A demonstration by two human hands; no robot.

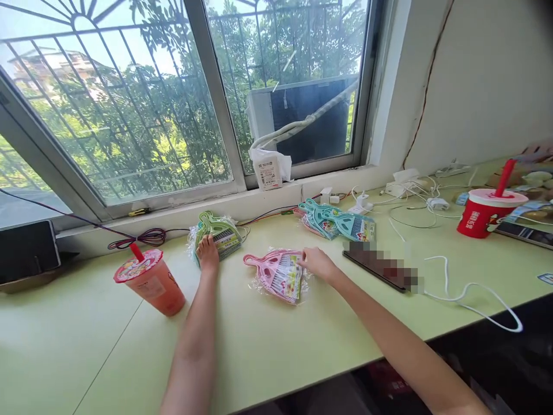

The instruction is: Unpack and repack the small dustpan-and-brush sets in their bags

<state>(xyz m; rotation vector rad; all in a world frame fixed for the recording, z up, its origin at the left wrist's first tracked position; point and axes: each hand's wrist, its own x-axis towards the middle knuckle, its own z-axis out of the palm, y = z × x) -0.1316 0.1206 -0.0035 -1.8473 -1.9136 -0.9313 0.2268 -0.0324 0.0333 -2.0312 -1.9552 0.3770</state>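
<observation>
A wrapped green dustpan-and-brush set (227, 237) lies near the window sill. My left hand (208, 253) rests over its left part, fingers bent onto it; the thumb is hard to make out. In the middle of the table lies a pink dustpan-and-brush set (276, 275) in clear plastic, its handle pointing left. At its right edge, my right hand (318, 263) is closed on the wrapping and card, with the fingertips partly hidden. Farther back are teal dustpan-and-brush sets (352, 223), overlapping, with some pink showing underneath; neither hand touches them.
A tall drink cup (158, 285) with a red straw stands left of my left forearm. A phone (375, 270) lies right of my right hand, near a white cable (475, 285). A red cup (486, 214), chargers and wires occupy the right rear. A tissue pack (268, 172) sits on the sill.
</observation>
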